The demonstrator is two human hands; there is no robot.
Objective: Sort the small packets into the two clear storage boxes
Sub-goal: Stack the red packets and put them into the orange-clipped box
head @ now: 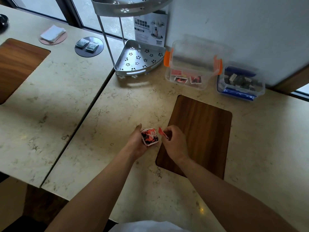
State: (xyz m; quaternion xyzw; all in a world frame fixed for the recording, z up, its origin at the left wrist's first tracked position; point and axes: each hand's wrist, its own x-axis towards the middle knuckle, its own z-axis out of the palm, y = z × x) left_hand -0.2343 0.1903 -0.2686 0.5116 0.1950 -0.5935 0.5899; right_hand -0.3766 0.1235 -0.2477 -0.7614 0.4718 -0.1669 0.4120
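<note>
Holding a small stack of red-and-black packets [150, 137], the left hand [138, 143] is curled around them from the side, fingers wrapped so the top packet's printed face shows. Just to the right of that stack, the right hand [173, 143] pinches a single red packet [162, 132] between thumb and fingertips, its other fingers loosely folded; this packet stands on edge, close to the stack and perhaps just clear of it.

Beyond the stack, towards the wall, sits the orange-latched box [189, 71], lid raised, with several red packets of the same look already lying inside. Further right of it is the blue-latched box [240, 82], filled with dark green packets. The step in hand looks like peeling one red packet off the stack to carry to the orange-latched box. To do it well, the pinch should stay on the packet's edge while the left hand keeps a firm wrap, so the rest do not fan out or slip onto the marble table [117, 104]. The reach then goes forward and right, passing over the wooden inset [200, 136] beside the stack, and the packet is best dropped low into the box rather than tossed.

Far to the stack's left and back, two dark green packets [87, 45] lie on a round dark coaster [98, 52], probably still waiting for the blue-latched box. A metal corner rack [138, 59] stands between those and the boxes.
</note>
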